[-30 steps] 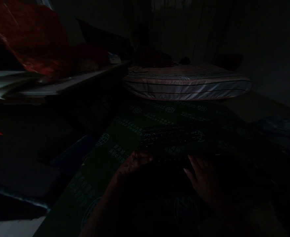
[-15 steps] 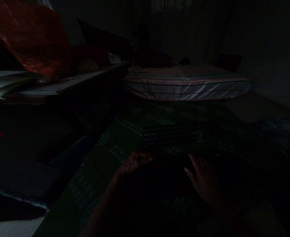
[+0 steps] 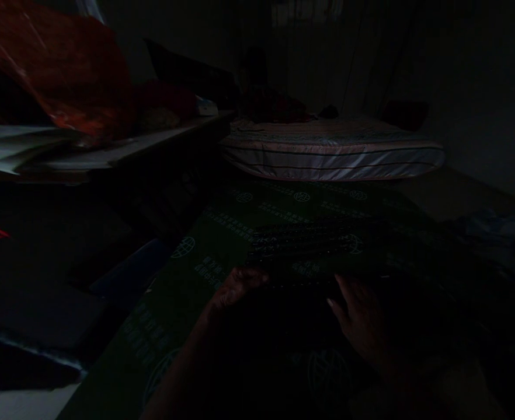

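The scene is very dark. Before me, a thin black strip with a row of small pale dots runs between my two hands. My left hand is closed, its fingers bent over the strip's left end. At the other end, my right hand rests with thumb and forefinger apart, the fingertips at the strip. Several similar dark dotted strips lie side by side just beyond. All of this is on a green board printed with pale globe marks and lettering. Shadow hides the area beneath my hands.
A bed with a striped cover stands past the board's far end. To the left, a table carries an orange bag and papers. A blue object sits below it. Crumpled cloth lies at right.
The view has shifted very slightly. Both hands and the strips stay in nearly the same places.
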Action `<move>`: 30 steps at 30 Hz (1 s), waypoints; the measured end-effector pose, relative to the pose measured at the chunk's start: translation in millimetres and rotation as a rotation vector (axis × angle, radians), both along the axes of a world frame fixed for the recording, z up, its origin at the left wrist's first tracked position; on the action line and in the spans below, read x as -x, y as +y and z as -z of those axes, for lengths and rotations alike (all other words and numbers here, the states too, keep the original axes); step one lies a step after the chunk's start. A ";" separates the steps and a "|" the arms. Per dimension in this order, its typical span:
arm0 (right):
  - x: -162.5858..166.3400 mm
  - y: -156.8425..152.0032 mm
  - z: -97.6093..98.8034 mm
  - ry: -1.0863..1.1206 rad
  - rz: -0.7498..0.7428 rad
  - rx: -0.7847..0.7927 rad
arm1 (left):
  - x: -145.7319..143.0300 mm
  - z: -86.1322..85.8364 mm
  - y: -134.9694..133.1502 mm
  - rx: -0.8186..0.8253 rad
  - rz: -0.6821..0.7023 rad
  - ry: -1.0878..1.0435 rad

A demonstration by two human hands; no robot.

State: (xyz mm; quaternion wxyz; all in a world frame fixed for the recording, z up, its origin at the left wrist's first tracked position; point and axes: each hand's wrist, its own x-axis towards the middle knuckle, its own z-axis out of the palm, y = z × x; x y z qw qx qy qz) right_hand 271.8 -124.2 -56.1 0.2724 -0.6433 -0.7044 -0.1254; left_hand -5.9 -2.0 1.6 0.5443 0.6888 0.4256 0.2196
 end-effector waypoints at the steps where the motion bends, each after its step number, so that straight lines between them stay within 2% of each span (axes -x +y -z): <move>1: 0.0 0.0 1.1 0.013 -0.002 -0.007 | 0.0 -0.1 -0.6 0.001 -0.007 -0.001; 4: -1.3 0.3 6.1 0.116 0.009 -0.019 | -0.5 -0.9 -2.9 0.010 -0.046 -0.014; 9: -8.2 3.2 13.5 0.470 0.110 -0.054 | -2.2 -3.2 -4.3 0.085 -0.112 -0.023; 12: -10.2 5.6 14.4 0.536 0.122 -0.066 | -3.4 -4.5 -3.2 0.093 -0.116 -0.018; 19: -3.3 7.0 14.5 0.311 0.076 -0.096 | -2.7 -1.5 1.7 0.068 -0.136 -0.014; 25: 1.1 5.6 5.8 0.130 0.044 -0.166 | -2.1 -5.4 2.0 0.069 -0.170 0.034; 30: 3.7 -3.6 1.3 0.039 -0.060 -0.171 | -1.7 -5.8 2.7 0.052 -0.180 0.102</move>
